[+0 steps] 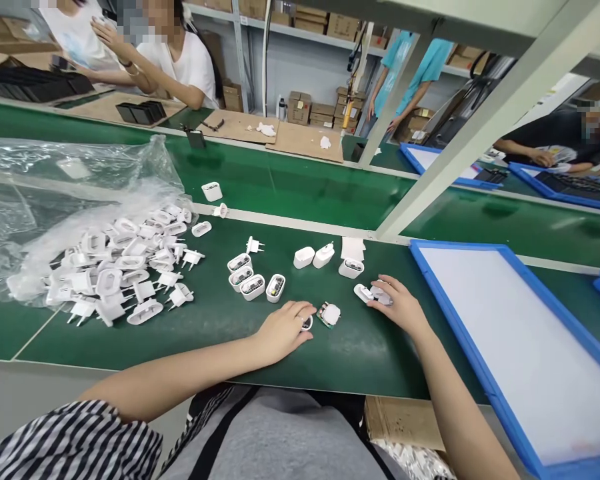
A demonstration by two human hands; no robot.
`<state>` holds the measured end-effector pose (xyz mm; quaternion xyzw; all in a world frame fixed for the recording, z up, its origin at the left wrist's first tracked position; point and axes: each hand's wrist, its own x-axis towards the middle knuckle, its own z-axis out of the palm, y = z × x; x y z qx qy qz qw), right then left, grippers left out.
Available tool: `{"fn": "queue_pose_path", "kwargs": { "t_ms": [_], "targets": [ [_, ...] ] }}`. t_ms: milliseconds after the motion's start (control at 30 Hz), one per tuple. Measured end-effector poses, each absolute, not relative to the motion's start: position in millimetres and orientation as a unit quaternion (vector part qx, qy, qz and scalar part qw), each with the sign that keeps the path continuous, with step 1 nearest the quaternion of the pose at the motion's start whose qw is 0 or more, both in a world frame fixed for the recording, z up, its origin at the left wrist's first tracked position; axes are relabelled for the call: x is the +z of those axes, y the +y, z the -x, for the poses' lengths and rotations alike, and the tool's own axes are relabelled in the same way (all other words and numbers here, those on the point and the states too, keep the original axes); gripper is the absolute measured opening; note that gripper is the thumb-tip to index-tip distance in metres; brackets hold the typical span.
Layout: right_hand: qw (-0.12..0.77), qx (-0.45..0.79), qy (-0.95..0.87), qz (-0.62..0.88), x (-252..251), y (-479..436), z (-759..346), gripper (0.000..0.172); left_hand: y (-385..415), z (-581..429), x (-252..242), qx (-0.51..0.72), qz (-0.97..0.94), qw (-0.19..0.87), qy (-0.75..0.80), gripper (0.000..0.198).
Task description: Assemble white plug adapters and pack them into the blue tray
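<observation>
My left hand (280, 331) is closed round a white charger housing (307, 324) with dark parts inside, low over the green bench. Just right of it lies a small circuit board (329, 315) with a white block on top. My right hand (400, 305) has its fingers curled on a white plastic piece (381, 294), partly hidden by the fingers. Touching or very near that piece is a white oval cap (363, 293). Several open white housings with components inside (253, 287) stand to the left, and another housing (351, 268) stands behind, by a white paper (353, 248).
A heap of white plug caps with pins (125, 260) spills from a clear plastic bag (80, 173) on the left. At right lies a blue-framed white tray (525, 320). A slanted metal post (460, 133) rises behind the bench. Other people sit and stand across the line.
</observation>
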<state>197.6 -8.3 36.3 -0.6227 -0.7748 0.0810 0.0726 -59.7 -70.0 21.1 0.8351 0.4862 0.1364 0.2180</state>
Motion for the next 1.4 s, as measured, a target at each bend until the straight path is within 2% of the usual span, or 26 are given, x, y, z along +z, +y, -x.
{"fn": "queue_pose_path", "kwargs": {
  "t_ms": [67, 167, 267, 367, 433, 633, 833, 933, 1000, 1067, 1133, 1233, 1300, 1400],
  "targets": [
    [0.069, 0.073, -0.775, 0.625, 35.8, -7.3, -196.6, 0.025, -62.3, 47.6, 23.9, 0.115, -0.821, 0.205, 0.520, 0.038],
    [0.069, 0.068, -0.770, 0.630, 35.5, -8.7, -201.2, 0.022, -48.8, 33.6, 29.5, 0.087, -0.806, 0.194, 0.553, 0.051],
    [0.063, 0.047, -0.753, 0.654, 36.0, -15.0, -208.1, 0.023, -37.4, 27.4, 35.6, 0.069, -0.817, 0.227, 0.525, 0.065],
    [0.055, 0.025, -0.735, 0.675, 36.2, -23.1, -214.0, 0.025, -31.8, 24.5, 40.1, 0.038, -0.838, 0.263, 0.476, 0.086],
    [0.059, 0.024, -0.736, 0.674, 35.3, -27.5, -217.7, 0.025, -30.9, 20.2, 40.7, 0.029, -0.846, 0.268, 0.460, 0.090],
    [0.102, 0.013, -0.743, 0.661, 25.5, -34.3, -226.0, 0.024, -25.3, -13.8, 32.0, 0.096, -0.841, 0.218, 0.486, 0.066],
    [0.162, -0.029, -0.731, 0.663, 18.4, -36.0, -223.8, 0.023, -38.7, -13.0, 42.9, 0.174, -0.858, 0.143, 0.461, 0.074],
    [0.192, -0.022, -0.715, 0.672, 18.8, -32.9, -224.1, 0.026, -60.5, 33.2, 62.2, 0.180, -0.862, 0.102, 0.463, 0.054],
    [0.235, -0.036, -0.709, 0.663, 22.3, -31.3, -221.9, 0.028, -72.6, 71.1, 73.2, 0.177, -0.818, 0.092, 0.540, 0.034],
    [0.317, -0.044, -0.679, 0.660, 29.6, -32.1, -214.2, 0.029, -79.7, 100.8, 78.8, 0.166, -0.741, 0.098, 0.643, 0.024],
    [0.433, 0.007, -0.614, 0.660, 39.8, -35.9, -198.8, 0.029, -81.9, 113.6, 77.2, 0.136, -0.681, 0.119, 0.709, 0.024],
    [0.567, 0.195, -0.536, 0.594, 53.9, -44.7, -162.1, 0.028, -76.4, 103.0, 64.6, 0.084, -0.659, 0.125, 0.737, 0.037],
    [0.569, 0.320, -0.535, 0.536, 57.6, -49.6, -133.1, 0.025, -68.7, 88.3, 54.8, 0.070, -0.657, 0.106, 0.743, 0.048],
    [0.481, 0.414, -0.581, 0.509, 52.6, -51.6, -94.5, 0.023, -58.0, 76.2, 44.6, 0.085, -0.668, 0.102, 0.732, 0.041]
  ]
}}
